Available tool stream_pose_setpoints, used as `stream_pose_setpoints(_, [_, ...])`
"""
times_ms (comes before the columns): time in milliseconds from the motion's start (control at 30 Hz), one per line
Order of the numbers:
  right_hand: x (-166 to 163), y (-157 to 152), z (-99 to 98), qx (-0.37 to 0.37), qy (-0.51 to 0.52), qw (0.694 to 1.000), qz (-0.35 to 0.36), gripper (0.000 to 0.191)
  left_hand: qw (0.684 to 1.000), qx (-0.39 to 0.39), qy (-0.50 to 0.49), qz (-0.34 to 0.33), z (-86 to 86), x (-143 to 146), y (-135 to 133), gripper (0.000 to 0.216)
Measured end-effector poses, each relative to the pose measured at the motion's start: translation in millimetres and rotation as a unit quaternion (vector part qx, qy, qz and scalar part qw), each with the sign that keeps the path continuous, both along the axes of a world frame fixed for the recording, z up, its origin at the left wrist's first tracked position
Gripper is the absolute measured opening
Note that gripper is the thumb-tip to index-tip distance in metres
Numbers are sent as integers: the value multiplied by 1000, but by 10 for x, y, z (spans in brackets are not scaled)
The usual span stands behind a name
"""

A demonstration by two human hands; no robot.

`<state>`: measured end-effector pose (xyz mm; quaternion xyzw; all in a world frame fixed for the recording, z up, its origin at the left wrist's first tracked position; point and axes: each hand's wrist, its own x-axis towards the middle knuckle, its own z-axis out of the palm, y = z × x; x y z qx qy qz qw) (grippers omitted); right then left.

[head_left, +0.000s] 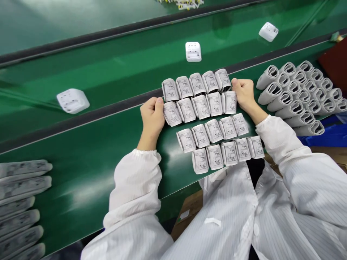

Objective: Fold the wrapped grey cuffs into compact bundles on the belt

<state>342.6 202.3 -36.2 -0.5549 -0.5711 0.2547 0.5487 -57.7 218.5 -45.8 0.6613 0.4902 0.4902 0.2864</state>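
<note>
Leaving six grey strips (21, 191) stacked well left of the block (214, 104), you stand at the green belt (89, 169) with your hands apart and that block between them. Twenty wrapped packets make it up, printed with line drawings and set in four rows of five, each just beside the next; laid out this way, they look easy to count. Your left hand (152, 117) is curled against the block's left end, touching the second row. Your right hand (244, 94) is curled against its right end, at the top two rows. Pressing inward like this seems to hold those rows square, but your fingers hide whether either hand grips a packet or only pushes. Your white striped sleeves (135, 187) reach up to both hands from below the block. Beyond a dark rail (81, 119) above the block, three white square housings (193, 51) sit well apart on a farther belt: one to its left, two further right. Right of the block, about two dozen rolled cuffs (295, 95) lie in a tight pile, open ends all facing one way so they nest closely, with a blue crate (325, 135) and a red panel (334, 65) just beyond.
</note>
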Motion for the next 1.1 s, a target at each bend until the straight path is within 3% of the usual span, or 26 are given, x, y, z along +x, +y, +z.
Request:
stream_pose_setpoints(200, [-43,-21,5,-16,8,1000,19,96,1000,-17,23,11,36,-21,-45,66])
stream_pose_setpoints(400, [-69,-104,16,-8,21,1000,21,90,994,-75,67,49,205,56,-109,42])
stream_pose_setpoints(1100, [-66,-88,7,-3,-3,1000,16,90,993,-89,63,50,323,121,-154,45])
